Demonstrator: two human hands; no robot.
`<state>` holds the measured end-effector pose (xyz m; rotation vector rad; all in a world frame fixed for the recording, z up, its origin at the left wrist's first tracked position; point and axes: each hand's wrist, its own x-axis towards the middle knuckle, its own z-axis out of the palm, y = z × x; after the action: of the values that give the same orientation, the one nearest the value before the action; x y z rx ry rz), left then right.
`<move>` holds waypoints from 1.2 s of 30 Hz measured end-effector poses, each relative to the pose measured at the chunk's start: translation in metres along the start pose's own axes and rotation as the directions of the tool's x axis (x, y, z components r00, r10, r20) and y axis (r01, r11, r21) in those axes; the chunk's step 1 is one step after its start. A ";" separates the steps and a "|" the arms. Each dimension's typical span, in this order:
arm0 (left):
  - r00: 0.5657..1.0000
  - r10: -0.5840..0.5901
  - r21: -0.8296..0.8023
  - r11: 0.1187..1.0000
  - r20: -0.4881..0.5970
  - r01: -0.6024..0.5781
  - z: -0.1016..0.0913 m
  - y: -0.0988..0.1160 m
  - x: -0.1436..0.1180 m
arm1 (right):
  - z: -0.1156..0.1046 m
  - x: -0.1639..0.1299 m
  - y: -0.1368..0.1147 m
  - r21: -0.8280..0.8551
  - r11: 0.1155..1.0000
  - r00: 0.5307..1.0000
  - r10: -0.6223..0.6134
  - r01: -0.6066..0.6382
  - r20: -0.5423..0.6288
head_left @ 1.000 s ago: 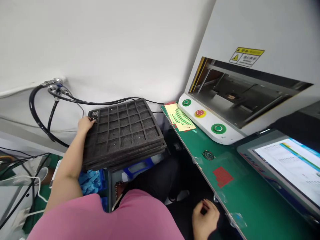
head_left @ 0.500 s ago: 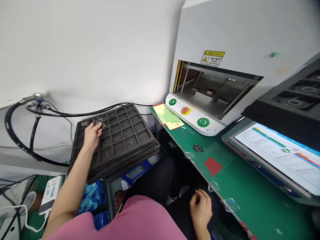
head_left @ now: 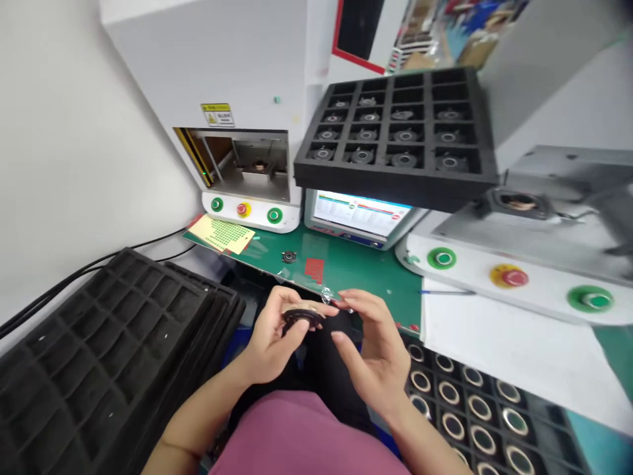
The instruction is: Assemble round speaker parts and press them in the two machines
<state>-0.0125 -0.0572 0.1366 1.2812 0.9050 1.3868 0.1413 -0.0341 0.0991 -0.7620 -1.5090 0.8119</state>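
My left hand (head_left: 277, 336) is closed around a round black part (head_left: 302, 319) with a ringed face, held tilted in front of my lap. To the right of it, my right hand (head_left: 376, 349) is open, thumb and fingers apart, its fingertips close to my left index finger. A small dark red spot shows at those fingertips, too blurred to name. Beyond my hands, a similar round black part (head_left: 289, 256) lies on the green bench mat (head_left: 366, 274), beside a red sticker sheet (head_left: 314, 270).
A stack of black foam trays (head_left: 113, 343) stands at left. A black compartment tray (head_left: 395, 173) of round parts sits above the monitor (head_left: 353, 214). Press machines (head_left: 247, 211) with green and red buttons line the back. A tray of ringed parts (head_left: 467, 389) is at lower right.
My view has swung right. My left hand has left the foam tray and now holds a round part before me. My right hand has risen from my lap and opened beside it.
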 end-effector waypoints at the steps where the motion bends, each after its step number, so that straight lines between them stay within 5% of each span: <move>1: 0.998 -0.032 0.020 0.999 0.056 0.031 0.004 0.001 0.001 | -0.005 0.001 -0.007 0.006 1.000 1.000 0.001 -0.001 0.008; 6: 0.960 -0.183 0.028 0.983 0.214 0.181 0.013 0.003 -0.001 | -0.017 0.002 -0.022 0.025 0.999 0.998 0.032 -0.031 -0.063; 12: 0.933 -0.156 -0.115 0.973 0.323 0.202 0.009 0.000 0.000 | -0.023 0.011 -0.036 0.075 0.991 0.984 0.116 -0.106 -0.134; 16: 0.967 -0.085 -0.144 0.982 0.241 0.122 0.010 -0.001 0.002 | -0.027 0.009 -0.050 0.202 0.968 0.947 0.198 -0.148 -0.255; 20: 0.996 0.054 0.108 0.992 0.066 -0.061 0.012 0.000 0.000 | -0.028 0.007 -0.056 0.428 0.827 0.899 0.432 -0.364 -0.069; 25: 0.984 0.160 0.277 0.945 0.075 -0.175 0.012 0.002 -0.003 | -0.026 0.009 -0.052 0.607 0.622 0.844 0.509 -0.495 0.168; 36: 0.927 0.313 0.353 0.860 0.205 -0.368 0.013 0.004 0.004 | -0.029 0.007 -0.055 0.612 0.563 0.801 0.561 -0.555 0.210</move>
<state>0.0000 -0.0558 0.1434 1.8950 0.9119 1.4042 0.1684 -0.0560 0.1507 -0.6967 -0.8301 1.7137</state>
